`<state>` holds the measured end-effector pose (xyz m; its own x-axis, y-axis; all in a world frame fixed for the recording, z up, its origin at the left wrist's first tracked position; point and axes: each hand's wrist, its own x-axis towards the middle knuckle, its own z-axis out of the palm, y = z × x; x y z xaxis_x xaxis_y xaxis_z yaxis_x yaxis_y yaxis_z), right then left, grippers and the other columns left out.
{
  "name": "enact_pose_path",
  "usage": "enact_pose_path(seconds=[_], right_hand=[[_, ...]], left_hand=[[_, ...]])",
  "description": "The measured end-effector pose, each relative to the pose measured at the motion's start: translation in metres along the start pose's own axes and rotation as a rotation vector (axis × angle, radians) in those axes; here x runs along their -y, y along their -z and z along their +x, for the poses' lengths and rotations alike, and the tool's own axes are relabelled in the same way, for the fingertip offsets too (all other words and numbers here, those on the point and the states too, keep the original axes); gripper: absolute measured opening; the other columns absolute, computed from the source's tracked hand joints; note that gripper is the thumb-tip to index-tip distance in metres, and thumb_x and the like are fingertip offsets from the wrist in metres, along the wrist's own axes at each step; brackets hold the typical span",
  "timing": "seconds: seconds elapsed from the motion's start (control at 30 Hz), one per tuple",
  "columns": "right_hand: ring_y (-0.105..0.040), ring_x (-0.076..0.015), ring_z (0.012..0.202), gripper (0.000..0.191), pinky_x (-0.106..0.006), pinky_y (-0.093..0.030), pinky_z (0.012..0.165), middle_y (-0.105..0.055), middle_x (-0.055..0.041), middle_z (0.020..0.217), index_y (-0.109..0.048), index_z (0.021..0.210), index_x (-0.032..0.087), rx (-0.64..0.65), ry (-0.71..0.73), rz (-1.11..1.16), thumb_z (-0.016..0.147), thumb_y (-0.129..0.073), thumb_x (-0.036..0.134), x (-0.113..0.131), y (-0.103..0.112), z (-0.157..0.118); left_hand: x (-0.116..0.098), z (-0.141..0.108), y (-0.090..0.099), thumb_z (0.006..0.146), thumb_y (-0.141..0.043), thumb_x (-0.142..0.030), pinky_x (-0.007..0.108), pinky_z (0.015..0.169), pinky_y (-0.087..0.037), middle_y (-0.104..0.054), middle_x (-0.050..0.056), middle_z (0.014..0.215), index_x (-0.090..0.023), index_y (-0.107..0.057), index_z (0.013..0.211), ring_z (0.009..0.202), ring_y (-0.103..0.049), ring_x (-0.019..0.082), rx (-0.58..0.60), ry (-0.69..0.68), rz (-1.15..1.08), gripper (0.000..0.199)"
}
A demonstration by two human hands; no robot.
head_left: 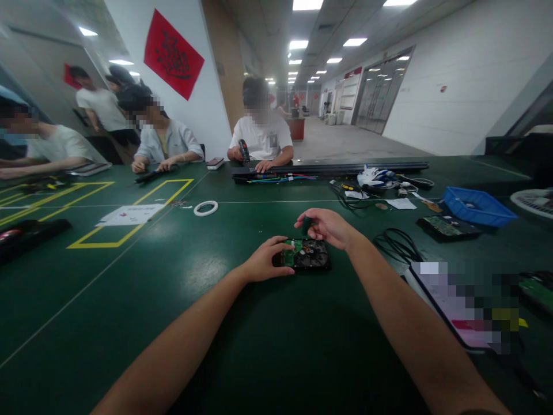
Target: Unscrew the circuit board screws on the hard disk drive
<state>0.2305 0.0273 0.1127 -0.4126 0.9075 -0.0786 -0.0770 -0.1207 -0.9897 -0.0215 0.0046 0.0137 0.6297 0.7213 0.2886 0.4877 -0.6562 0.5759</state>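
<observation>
A hard drive (317, 253) lies on the green table with its green circuit board facing up. My left hand (268, 259) grips its left end, fingers along the far edge and thumb at the near edge. Over the drive's far side, my right hand (327, 227) is closed around a small upright screwdriver (306, 225) with a dark handle. Its tip is too small to make out, so I cannot tell whether it touches the drive.
A blue tray (477, 206), another circuit-board device (449, 226), black cable (396, 245) and a tablet-like screen (458, 305) are on the right. A white ring (206, 208) lies left. Across the table, a person (261, 135) holds a power tool (244, 151) by long black bars (337, 168).
</observation>
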Motion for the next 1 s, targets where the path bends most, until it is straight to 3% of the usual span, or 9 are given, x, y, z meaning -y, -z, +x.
enact_pose_path(seconds=[0.3, 0.53, 0.67, 0.77, 0.9, 1.0], right_hand=[[-0.06, -0.0138, 0.061, 0.012, -0.025, -0.045, 0.05, -0.076, -0.0148, 0.101, -0.063, 0.096, 0.018, 0.038, -0.029, 0.133, 0.09, -0.062, 0.028, 0.001, -0.001, -0.003], [-0.057, -0.0116, 0.06, 0.034, -0.023, -0.038, 0.045, -0.072, -0.0069, 0.104, -0.066, 0.12, 0.025, 0.112, -0.041, -0.036, 0.09, -0.069, 0.04, 0.005, 0.005, -0.006], [-0.056, -0.0121, 0.065, 0.029, -0.025, -0.039, 0.049, -0.071, -0.0077, 0.104, -0.073, 0.11, 0.021, 0.09, 0.01, -0.077, 0.088, -0.072, 0.039, 0.005, 0.007, -0.004], [-0.053, -0.0126, 0.065, 0.025, -0.025, -0.038, 0.051, -0.068, -0.0058, 0.089, -0.075, 0.101, 0.019, 0.017, 0.036, -0.084, 0.084, -0.076, 0.037, 0.003, 0.01, -0.002], [-0.052, -0.0123, 0.064, 0.022, -0.026, -0.039, 0.055, -0.063, -0.0024, 0.075, -0.07, 0.087, 0.017, -0.076, 0.057, -0.076, 0.077, -0.081, 0.034, 0.001, 0.01, -0.001], [-0.052, -0.0117, 0.064, 0.021, -0.026, -0.04, 0.056, -0.067, -0.004, 0.079, -0.067, 0.083, 0.017, -0.096, 0.073, -0.068, 0.076, -0.08, 0.033, -0.001, 0.008, 0.0]], left_hand=[[-0.001, -0.001, 0.001, 0.076, -0.083, -0.061, 0.052, 0.118, -0.041, -0.044, 0.01, 0.154, -0.031, -0.06, 0.141, 0.142, -0.047, 0.034, 0.002, 0.014, -0.007, 0.075], [0.001, -0.001, 0.0, 0.077, -0.083, -0.06, 0.051, 0.119, -0.04, -0.044, 0.01, 0.154, -0.032, -0.06, 0.141, 0.142, -0.046, 0.034, 0.0, -0.002, 0.001, 0.074], [0.001, -0.001, 0.0, 0.077, -0.083, -0.06, 0.051, 0.12, -0.039, -0.044, 0.009, 0.154, -0.031, -0.06, 0.141, 0.142, -0.046, 0.034, -0.002, 0.003, 0.005, 0.073], [0.001, -0.001, 0.0, 0.077, -0.083, -0.06, 0.051, 0.12, -0.039, -0.044, 0.009, 0.154, -0.032, -0.06, 0.141, 0.143, -0.045, 0.034, 0.002, 0.005, 0.007, 0.073], [0.002, -0.001, 0.0, 0.077, -0.083, -0.06, 0.052, 0.12, -0.04, -0.044, 0.009, 0.154, -0.032, -0.06, 0.141, 0.143, -0.045, 0.034, 0.002, 0.004, 0.006, 0.074], [0.002, -0.001, 0.0, 0.077, -0.083, -0.06, 0.052, 0.119, -0.041, -0.044, 0.009, 0.154, -0.032, -0.06, 0.141, 0.143, -0.046, 0.034, 0.0, -0.001, 0.002, 0.074]])
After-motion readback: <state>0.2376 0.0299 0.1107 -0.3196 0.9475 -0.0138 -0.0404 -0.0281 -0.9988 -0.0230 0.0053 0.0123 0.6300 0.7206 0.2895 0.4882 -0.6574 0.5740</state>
